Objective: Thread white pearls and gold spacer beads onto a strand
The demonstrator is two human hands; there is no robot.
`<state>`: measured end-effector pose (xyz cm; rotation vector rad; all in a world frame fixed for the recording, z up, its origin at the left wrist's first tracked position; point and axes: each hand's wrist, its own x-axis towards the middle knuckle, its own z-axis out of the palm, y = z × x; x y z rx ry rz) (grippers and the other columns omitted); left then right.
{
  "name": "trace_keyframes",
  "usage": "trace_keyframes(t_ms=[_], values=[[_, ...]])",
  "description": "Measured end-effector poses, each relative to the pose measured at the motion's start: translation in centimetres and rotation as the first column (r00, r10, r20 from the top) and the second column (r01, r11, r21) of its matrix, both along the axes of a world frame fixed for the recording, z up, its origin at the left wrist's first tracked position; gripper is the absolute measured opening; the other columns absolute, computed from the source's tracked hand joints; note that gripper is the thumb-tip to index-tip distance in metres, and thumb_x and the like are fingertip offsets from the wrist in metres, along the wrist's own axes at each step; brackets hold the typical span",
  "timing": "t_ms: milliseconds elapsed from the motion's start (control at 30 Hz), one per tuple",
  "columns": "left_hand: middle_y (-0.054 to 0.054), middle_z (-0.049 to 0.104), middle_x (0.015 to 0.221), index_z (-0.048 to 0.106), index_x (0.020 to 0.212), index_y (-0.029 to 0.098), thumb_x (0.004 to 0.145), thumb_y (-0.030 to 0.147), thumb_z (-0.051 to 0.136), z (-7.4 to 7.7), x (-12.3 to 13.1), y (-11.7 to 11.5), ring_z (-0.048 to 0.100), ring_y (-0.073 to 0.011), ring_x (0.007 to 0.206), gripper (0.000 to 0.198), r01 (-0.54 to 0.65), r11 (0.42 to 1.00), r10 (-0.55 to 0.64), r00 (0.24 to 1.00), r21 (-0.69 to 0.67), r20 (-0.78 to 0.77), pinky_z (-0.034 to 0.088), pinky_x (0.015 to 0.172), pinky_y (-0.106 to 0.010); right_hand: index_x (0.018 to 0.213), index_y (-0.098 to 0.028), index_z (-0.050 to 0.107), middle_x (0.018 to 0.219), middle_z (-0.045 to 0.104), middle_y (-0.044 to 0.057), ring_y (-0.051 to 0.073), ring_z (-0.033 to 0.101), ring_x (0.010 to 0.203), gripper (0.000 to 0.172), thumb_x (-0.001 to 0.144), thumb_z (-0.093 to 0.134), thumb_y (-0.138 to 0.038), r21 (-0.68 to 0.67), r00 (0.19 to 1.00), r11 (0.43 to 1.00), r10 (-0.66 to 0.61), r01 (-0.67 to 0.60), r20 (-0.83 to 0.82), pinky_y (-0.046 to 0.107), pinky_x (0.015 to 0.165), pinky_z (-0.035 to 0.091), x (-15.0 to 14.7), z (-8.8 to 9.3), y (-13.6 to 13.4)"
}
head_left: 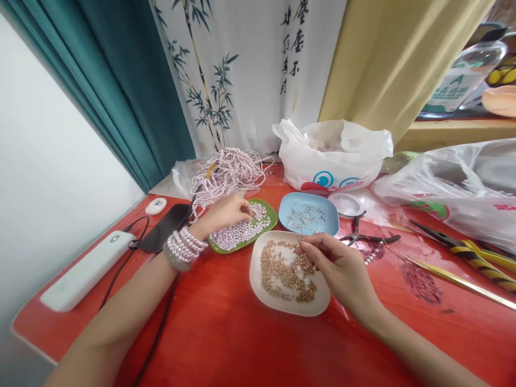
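Note:
My left hand [230, 211], with several strands of pearl beads [185, 246] round its wrist, is over a green tray [274, 214] of loose pinkish pearl beads [234, 235]. Its fingers curl down in a pinch at the beads; what lies between the tips is hidden. Above the right side of a white tray [255, 269] of small gold beads [282, 271], my right hand [332, 258] pinches a thin metal pin [302, 230], which points upward. Just behind sits a blue tray [334, 207] holding several thin metal pins [304, 217].
Bead strands [229, 174] are heaped behind the green tray. Plastic bags [334, 161] line the back. Black pliers [358, 235], yellow-handled pliers [479, 258] and gold tweezers [451, 277] lie at the right. A phone [165, 228], power strip [88, 269] and cables are at the left.

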<state>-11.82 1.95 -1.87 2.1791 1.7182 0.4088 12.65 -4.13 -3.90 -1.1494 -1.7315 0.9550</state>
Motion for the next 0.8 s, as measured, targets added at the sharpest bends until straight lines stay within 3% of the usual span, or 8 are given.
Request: trace_keyframes(t_ms=[367,500,567,667,800], values=[[-0.006,0.067,0.075,0.065,0.069,0.017,0.066,0.024,0.057,-1.0,0.5,-0.1,0.057,-0.0182,0.068,0.012,-0.01,1.0,0.012,0.997,-0.024,0.074,0.037,0.063,-0.029,0.074,-0.019,0.058,0.066,0.066,0.003,0.012,0.057,0.048,0.018,0.08,0.049,-0.032,-0.089,0.998,0.994,0.067,-0.067,0.002,0.025,0.046,0.044,-0.2,0.0,-0.2],[-0.006,0.065,0.073,0.064,0.069,0.015,0.064,0.021,0.059,-0.8,1.4,-0.2,0.055,-0.0164,0.067,0.009,-0.049,0.999,0.049,0.964,-0.006,0.262,0.039,0.064,-0.029,0.074,-0.018,0.058,0.063,0.065,0.003,0.012,0.054,0.048,0.017,0.08,0.049,-0.031,-0.096,0.995,0.991,0.099,-0.098,0.005,0.024,0.047,0.043,-0.4,0.2,-0.4],[-0.005,0.064,0.075,0.063,0.071,0.014,0.064,0.021,0.062,-0.6,2.3,-0.7,0.055,-0.0148,0.069,0.01,0.002,0.998,0.031,0.878,-0.069,0.477,0.04,0.066,-0.028,0.073,-0.018,0.058,0.064,0.064,0.003,0.011,0.052,0.048,0.017,0.08,0.049,-0.031,-0.12,0.99,0.983,0.138,-0.139,-0.011,0.023,0.045,0.041,-0.5,0.4,-0.5],[-0.003,0.062,0.077,0.063,0.076,0.013,0.065,0.021,0.065,-0.3,4.2,-1.9,0.055,-0.0117,0.069,0.014,0.183,0.957,0.061,0.629,-0.224,0.775,0.042,0.064,-0.025,0.067,-0.018,0.058,0.061,0.061,0.001,0.008,0.047,0.046,0.019,0.078,0.051,-0.031,-0.211,0.974,0.952,0.211,-0.223,-0.079,0.021,0.043,0.036,-0.5,0.8,-0.6],[-0.001,0.058,0.072,0.063,0.074,0.011,0.062,0.017,0.07,-0.2,6.3,-3.4,0.052,-0.007,0.062,0.015,0.298,0.889,0.219,0.388,-0.346,0.895,0.039,0.055,-0.019,0.062,-0.017,0.054,0.055,0.056,-0.002,0.007,0.041,0.043,0.02,0.074,0.054,-0.033,-0.326,0.965,0.916,0.177,-0.234,-0.195,0.02,0.042,0.032,-0.5,1.2,-0.7]])
